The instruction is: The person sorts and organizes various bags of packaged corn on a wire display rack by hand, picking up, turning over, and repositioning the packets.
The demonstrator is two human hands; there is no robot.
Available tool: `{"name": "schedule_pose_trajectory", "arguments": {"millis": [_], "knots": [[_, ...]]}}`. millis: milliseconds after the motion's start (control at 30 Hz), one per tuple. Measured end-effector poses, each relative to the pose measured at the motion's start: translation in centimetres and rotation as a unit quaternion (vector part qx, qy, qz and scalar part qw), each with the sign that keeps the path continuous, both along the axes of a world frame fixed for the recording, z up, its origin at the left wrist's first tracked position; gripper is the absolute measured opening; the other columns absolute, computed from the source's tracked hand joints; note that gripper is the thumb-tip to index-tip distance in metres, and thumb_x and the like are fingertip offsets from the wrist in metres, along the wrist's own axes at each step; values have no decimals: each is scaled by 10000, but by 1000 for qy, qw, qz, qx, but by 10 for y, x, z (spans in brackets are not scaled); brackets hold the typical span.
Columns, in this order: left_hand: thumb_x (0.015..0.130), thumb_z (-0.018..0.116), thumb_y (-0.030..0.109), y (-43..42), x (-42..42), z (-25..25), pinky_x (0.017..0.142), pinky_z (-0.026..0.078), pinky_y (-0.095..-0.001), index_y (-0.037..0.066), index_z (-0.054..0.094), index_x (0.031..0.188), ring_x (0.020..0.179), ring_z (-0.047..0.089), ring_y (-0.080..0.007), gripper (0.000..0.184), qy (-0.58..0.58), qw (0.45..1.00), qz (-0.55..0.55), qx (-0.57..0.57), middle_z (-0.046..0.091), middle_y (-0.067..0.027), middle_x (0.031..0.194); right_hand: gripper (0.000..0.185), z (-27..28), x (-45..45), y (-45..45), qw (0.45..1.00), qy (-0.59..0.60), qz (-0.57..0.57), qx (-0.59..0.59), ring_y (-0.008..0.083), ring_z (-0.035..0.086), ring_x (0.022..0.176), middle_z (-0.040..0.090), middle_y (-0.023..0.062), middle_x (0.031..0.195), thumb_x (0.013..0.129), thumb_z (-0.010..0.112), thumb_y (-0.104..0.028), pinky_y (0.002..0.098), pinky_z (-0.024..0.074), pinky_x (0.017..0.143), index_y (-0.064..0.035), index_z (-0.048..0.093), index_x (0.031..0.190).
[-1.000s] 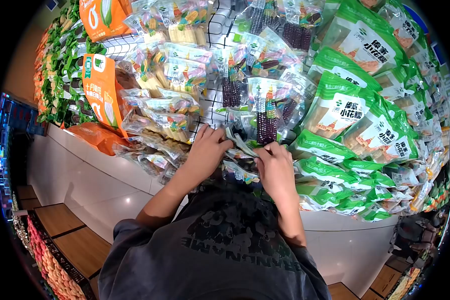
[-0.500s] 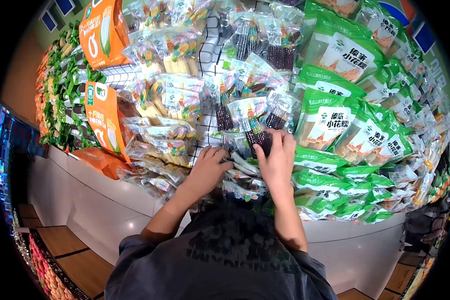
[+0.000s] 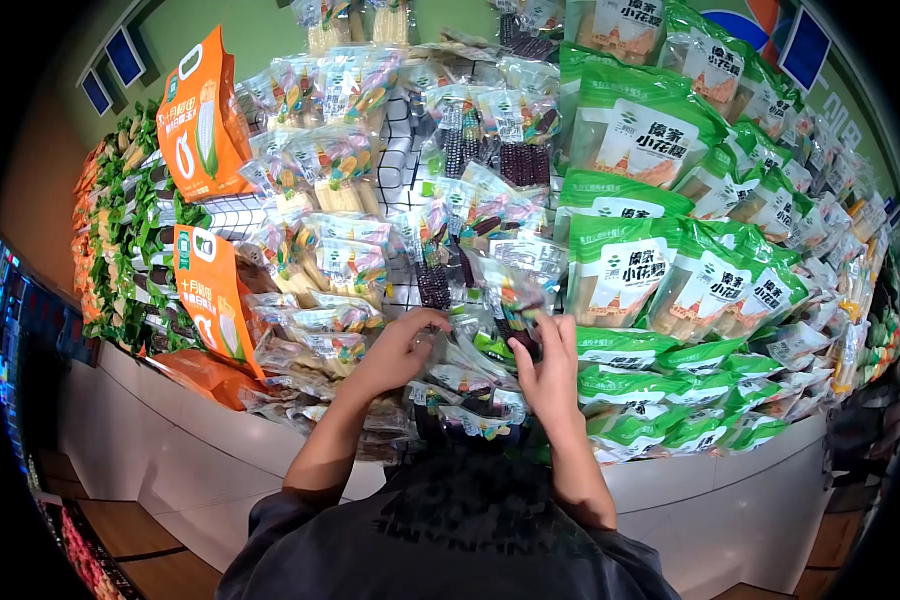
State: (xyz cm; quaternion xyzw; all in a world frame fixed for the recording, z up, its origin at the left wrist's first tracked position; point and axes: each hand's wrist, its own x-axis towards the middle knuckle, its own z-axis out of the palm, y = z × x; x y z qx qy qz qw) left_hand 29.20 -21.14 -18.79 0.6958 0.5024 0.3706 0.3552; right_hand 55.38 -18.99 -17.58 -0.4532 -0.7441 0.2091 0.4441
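Note:
My right hand is closed on the edge of a clear bag of dark purple corn, thumb in front and fingers behind. The bag stands tilted among other purple corn bags. My left hand is beside it, fingers curled at loose clear plastic; what lies in its grip is hidden. More flat corn bags lie stacked below and between both hands. Bags of pale corn sit just left of my left hand.
Green-and-white bags fill the right side of the display. Orange bags stand at the left, with leafy corn ears beyond them. A black wire grid divides the rows. The pale display front curves below.
The view has tilted up, showing more of the upper rows. The purple corn bag at my right hand has turned and tilted. My left hand's fingers have curled in more.

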Motion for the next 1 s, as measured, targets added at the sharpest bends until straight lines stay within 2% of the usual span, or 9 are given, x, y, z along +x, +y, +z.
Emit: {"name": "schedule_pose_trajectory", "arguments": {"millis": [100, 233, 300, 333, 467, 633, 700, 867, 1000], "knots": [[904, 613, -72, 14, 20, 2, 981, 508, -372, 49, 617, 1286, 1192, 633, -260, 401, 19, 1000, 17, 11, 661, -119, 1231, 465, 7, 12, -22, 986, 42, -77, 144, 343, 565, 1029, 582, 192, 1167, 850, 780, 6, 454, 464, 934, 7, 586, 1273], [925, 748, 110, 38, 55, -1, 973, 516, -400, 46, 451, 1496, 1198, 627, -302, 647, 18, 997, 25, 73, 648, -159, 1270, 523, -2, 26, -50, 910, 367, -183, 65, 247, 625, 1121, 582, 188, 1335, 921, 716, 66, 384, 532, 918, 3, 477, 1382], [877, 813, 229, 51, 71, 4, 995, 504, -461, -9, 428, 1492, 1200, 617, -371, 764, 195, 973, 105, 67, 630, -204, 1285, 480, 10, 47, -59, 902, 339, -241, 114, 173, 649, 1052, 677, 138, 1199, 942, 711, 58, 328, 535, 926, 39, 459, 1350], [803, 876, 344, 58, 77, 4, 1005, 487, -501, -38, 384, 1501, 1175, 606, -424, 936, 199, 971, 122, 59, 621, -240, 1253, 483, 25, 53, -65, 891, 353, -267, 100, 166, 647, 1040, 678, 129, 1191, 943, 713, 52, 322, 534, 919, 34, 460, 1355], [699, 950, 364, 77, 93, -12, 986, 468, -519, 16, 253, 1554, 1163, 594, -411, 1157, 190, 964, 172, 72, 584, -237, 1274, 524, 23, 77, -83, 856, 411, -299, 99, 155, 641, 996, 677, 106, 1174, 941, 719, 43, 312, 531, 896, 13, 454, 1392], [656, 980, 347, 80, 112, -25, 1048, 309, -572, 92, 102, 1593, 1271, 530, -391, 1308, 163, 957, 234, 56, 460, -202, 1450, 519, 31, 69, -90, 855, 425, -283, 91, 127, 622, 984, 670, 75, 1135, 936, 723, 49, 284, 520, 884, 5, 471, 1387], [660, 980, 338, 82, 110, -26, 1064, 284, -560, 92, 92, 1588, 1268, 533, -398, 1308, 91, 975, 191, 63, 434, -238, 1466, 511, 30, 66, -88, 847, 426, -308, 73, 97, 602, 825, 671, 68, 1022, 901, 782, 8, 257, 493, 749, -2, 478, 1311], [686, 968, 68, 81, 114, -23, 886, 580, -394, 96, -19, 1555, 1116, 647, -286, 1316, -67, 985, 156, 21, 527, -286, 1347, 506, 13, 68, -88, 883, 388, -259, 58, 89, 589, 836, 662, 59, 1062, 900, 764, 49, 247, 477, 743, -7, 490, 1322], [689, 965, 64, 97, 108, -29, 975, 545, -420, 72, 90, 1487, 1152, 634, -291, 1184, -182, 970, 136, -86, 540, -263, 1348, 496, 14, 68, -87, 887, 398, -230, 50, 102, 590, 909, 650, 54, 1101, 891, 750, 97, 263, 501, 798, 1, 508, 1312]]}}
